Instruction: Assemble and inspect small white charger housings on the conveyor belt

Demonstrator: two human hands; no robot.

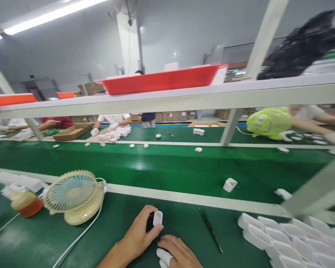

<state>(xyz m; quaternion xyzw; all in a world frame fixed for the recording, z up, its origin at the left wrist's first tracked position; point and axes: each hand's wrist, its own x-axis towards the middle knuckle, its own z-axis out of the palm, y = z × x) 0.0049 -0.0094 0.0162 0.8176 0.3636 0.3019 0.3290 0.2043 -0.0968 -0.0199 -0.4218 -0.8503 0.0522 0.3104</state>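
Note:
My left hand (pixel 141 232) grips a small white plastic housing (pixel 158 218) between thumb and fingers, its hollow side turned toward me. Just below it on the right, my right hand (pixel 180 253) is closed low over the green bench, fingers bent and together. White covers, apparently finger cots, sit on some of its digits. Whatever those fingers may hold is hidden. Black tweezers (pixel 210 229) lie on the bench to the right of both hands. Further right stand rows of white plastic housings (pixel 257 236).
A cream fan (pixel 75 197) with a cable and a bottle of orange liquid (pixel 28 203) stand at left. Beyond a pale rail, the green conveyor (pixel 167 167) carries a white housing (pixel 230 184) and small parts. Co-workers sit opposite; a red tray (pixel 164 80) rests on the shelf overhead.

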